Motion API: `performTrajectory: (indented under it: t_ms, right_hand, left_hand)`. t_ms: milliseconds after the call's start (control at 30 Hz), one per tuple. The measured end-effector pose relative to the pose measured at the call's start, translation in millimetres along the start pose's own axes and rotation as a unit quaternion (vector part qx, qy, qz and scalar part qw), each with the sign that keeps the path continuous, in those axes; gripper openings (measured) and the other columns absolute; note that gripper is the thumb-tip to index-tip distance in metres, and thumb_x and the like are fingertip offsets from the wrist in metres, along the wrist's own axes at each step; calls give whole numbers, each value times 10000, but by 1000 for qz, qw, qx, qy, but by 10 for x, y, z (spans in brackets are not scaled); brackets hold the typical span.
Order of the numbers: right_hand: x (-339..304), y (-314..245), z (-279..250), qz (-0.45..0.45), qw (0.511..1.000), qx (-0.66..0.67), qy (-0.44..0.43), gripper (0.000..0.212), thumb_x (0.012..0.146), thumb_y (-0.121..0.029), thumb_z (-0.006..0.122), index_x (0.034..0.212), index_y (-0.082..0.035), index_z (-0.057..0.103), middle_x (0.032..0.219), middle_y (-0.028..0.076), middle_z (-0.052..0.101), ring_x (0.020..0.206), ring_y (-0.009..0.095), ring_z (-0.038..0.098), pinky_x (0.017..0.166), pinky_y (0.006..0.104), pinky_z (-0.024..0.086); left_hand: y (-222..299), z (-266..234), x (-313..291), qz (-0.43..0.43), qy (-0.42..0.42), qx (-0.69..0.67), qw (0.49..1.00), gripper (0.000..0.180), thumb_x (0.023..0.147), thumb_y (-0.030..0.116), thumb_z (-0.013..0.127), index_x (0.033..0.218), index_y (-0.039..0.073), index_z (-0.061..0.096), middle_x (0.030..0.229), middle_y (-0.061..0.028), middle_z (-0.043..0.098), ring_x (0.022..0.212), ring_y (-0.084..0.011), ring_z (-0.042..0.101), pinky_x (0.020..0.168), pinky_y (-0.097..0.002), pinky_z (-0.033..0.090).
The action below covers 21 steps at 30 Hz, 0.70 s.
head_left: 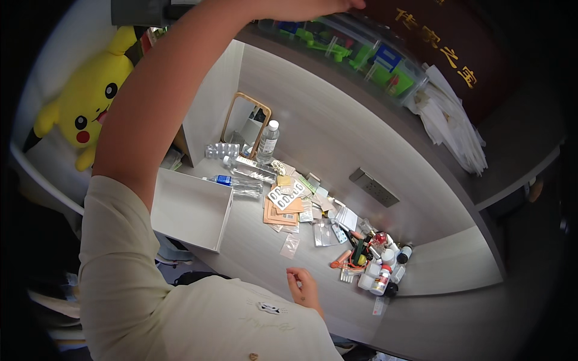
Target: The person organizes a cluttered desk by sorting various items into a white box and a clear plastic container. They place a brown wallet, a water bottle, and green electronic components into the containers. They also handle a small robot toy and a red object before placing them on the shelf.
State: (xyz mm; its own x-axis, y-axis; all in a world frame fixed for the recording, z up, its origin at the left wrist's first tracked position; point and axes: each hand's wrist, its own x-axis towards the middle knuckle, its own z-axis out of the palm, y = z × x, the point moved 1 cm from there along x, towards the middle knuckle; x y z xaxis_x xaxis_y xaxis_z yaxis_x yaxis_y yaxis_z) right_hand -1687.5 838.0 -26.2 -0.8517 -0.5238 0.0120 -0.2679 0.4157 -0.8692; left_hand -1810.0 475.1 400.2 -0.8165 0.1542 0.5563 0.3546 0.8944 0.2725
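Observation:
My left arm is raised across the view. Its hand (310, 7) reaches over the shelf by a clear plastic box (361, 57) of green and blue parts, and is cut off by the top edge, so its grip is hidden. Low over the desk's front edge, my right hand (304, 290) has curled fingers with nothing visible in them. Nearest to it is a small clear packet (290, 245). Beyond that lies a pile of orange-brown cards (280, 215) and a white sheet with black oval shapes (286, 192). A clear case (326, 232) sits beside them.
Several small bottles (380, 278) and tubes crowd the desk's right. A white open box (191, 207) stands left. Behind are clear bottles (268, 141) and a wood-framed mirror (244, 123). White bags (448, 120) hang off the shelf beside a dark red box (445, 36). A yellow plush toy (90, 99) sits left.

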Motion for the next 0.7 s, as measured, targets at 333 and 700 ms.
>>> performTrajectory:
  t_ms: [333, 700]
  right_hand:
    - [-242, 417, 73, 50, 998, 5, 30, 147, 946, -113, 620, 1050, -24, 673, 941, 86, 677, 820, 153, 632, 700, 277, 503]
    - [-192, 225, -21, 27, 998, -43, 45, 128, 937, -103, 619, 1024, -24, 671, 899, 88, 660, 768, 157, 620, 659, 285, 500]
  left_hand:
    - [-858, 952, -1303, 121, 441, -207, 865, 174, 997, 183, 526, 1027, 41, 621, 918, -50, 617, 820, -127, 559, 733, -268, 438]
    - [-3134, 3398, -3252, -351, -130, 211, 903, 502, 929, 153, 490, 1427, 192, 440, 1399, -94, 508, 1302, -290, 466, 1060, -442, 380]
